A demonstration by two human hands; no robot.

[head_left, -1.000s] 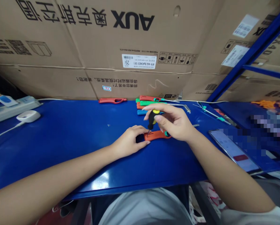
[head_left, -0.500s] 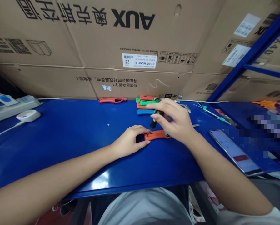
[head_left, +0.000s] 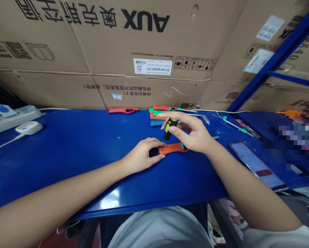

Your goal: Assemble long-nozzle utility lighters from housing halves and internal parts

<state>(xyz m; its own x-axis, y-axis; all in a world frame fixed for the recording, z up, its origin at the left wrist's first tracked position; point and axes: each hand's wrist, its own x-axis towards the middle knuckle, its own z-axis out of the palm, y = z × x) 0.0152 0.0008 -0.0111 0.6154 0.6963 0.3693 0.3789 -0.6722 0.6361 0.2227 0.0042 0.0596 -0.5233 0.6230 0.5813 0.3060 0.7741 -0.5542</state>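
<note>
An orange plastic handle piece (head_left: 173,148) lies flat on the blue table (head_left: 74,151). My left hand (head_left: 141,155) is closed round its left end and pins it down. My right hand (head_left: 192,132) pinches a small black and yellow screwdriver (head_left: 169,126), held nearly upright. The screwdriver's tip rests on the orange piece near its left end, just beside my left fingertips.
Several coloured handle pieces (head_left: 162,115) are stacked behind my hands, and a lone red one (head_left: 123,110) lies further left. A phone (head_left: 255,164) sits at the right, thin metal tools (head_left: 232,124) behind it. A power strip (head_left: 13,115) and white mouse (head_left: 29,127) are at the left. Cardboard boxes (head_left: 144,51) wall the back.
My right hand has turned the screwdriver between its fingers, the handle tilting and coming back upright. My left hand and the orange piece have stayed put.
</note>
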